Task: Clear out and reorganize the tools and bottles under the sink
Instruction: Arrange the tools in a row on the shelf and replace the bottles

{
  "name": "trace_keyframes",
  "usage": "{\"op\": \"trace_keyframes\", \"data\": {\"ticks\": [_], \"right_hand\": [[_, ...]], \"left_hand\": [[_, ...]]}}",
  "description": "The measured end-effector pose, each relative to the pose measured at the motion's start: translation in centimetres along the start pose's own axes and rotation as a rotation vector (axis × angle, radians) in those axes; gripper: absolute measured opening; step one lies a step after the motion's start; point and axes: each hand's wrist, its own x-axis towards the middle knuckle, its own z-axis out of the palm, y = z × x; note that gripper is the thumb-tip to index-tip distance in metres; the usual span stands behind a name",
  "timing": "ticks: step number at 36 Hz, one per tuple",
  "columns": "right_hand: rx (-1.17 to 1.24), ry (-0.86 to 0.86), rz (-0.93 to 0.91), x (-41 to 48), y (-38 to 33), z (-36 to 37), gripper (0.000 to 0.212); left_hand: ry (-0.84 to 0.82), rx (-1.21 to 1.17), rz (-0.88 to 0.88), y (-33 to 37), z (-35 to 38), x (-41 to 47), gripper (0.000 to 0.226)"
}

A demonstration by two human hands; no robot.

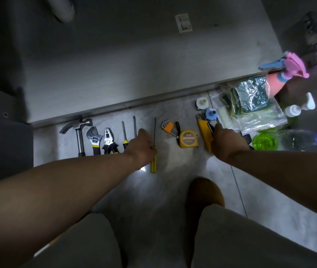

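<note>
Thin yellow-handled screwdriver (153, 163) lies on the floor (165, 192) in the tool row along the cabinet's front edge (115, 107). Its long axis is square to that edge, handle toward the person. Left hand (141, 147) is nearer and rests at the handle-shaft joint. Fingers hidden, so grip cannot be told. Right hand (226, 142), beside the utility knife (203, 132), curls round a thin dark tool (211, 128).

Left of the round yellow tape measure (188, 139), the left hand (142, 147) pinches a thin yellow-handled screwdriver (153, 163), while right of it the right hand (226, 142) grips a thin dark tool (210, 127) beside a yellow utility knife (203, 130).
</note>
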Motion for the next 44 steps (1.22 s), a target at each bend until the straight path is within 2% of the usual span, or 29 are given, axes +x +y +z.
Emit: {"op": "trace_keyframes", "data": {"ticks": [2,6,11,15,20,23,25,27,30,33,37,40,44], "right_hand": [[-0.064,-0.023,0.003,0.4,0.5,0.0,0.019],[-0.137,0.003,-0.023,1.2,0.8,0.4,0.018],[-0.11,-0.01,0.038,2.1,-0.1,0.4,0.016],[-0.045,-0.066,0.091,2.2,-0.7,-0.2,0.012],[0.045,0.023,-0.003,0.5,-1.2,-0.9,0.033],[0.093,0.016,-0.185,-1.2,-2.4,-0.6,0.03],[0.183,-0.075,-0.303,-2.0,-3.9,-0.2,0.023],[0.201,-0.184,-0.344,-2.3,-5.8,0.4,0.021],[0.24,-0.375,-0.292,-2.1,-8.6,1.5,0.028],[0.266,-0.477,-0.2,-1.4,-10.7,2.4,0.034],[0.275,-0.476,-0.156,-0.6,-12.9,2.8,0.034],[0.177,-0.426,-0.214,-0.2,-14.0,2.9,0.021],[0.031,-0.394,-0.302,-0.2,-14.9,3.0,0.03]], "left_hand": [[0.04,0.11,0.027,-0.5,-0.3,-0.1,0.023],[0.09,0.183,0.068,-1.3,-0.9,-0.3,0.016],[0.055,0.31,0.16,-1.5,-1.2,0.0,0.025],[0.022,0.54,0.277,-2.0,-0.9,-0.3,0.051],[0.02,0.867,0.476,-3.5,-0.3,-0.8,0.061],[0.05,0.97,0.517,-3.8,0.1,-0.6,0.06],[0.073,1.008,0.534,-4.0,0.2,-0.5,0.055],[0.095,1.02,0.549,-4.1,0.0,-0.4,0.052],[0.104,1.025,0.554,-4.4,-0.3,-0.3,0.05],[0.137,1.046,0.545,-4.5,-0.4,-0.4,0.046],[0.184,1.055,0.535,-4.7,-0.8,-0.6,0.046],[0.196,1.045,0.533,-5.1,-0.9,-0.6,0.048],[0.195,1.04,0.515,-5.4,-0.9,-0.6,0.054]]}}
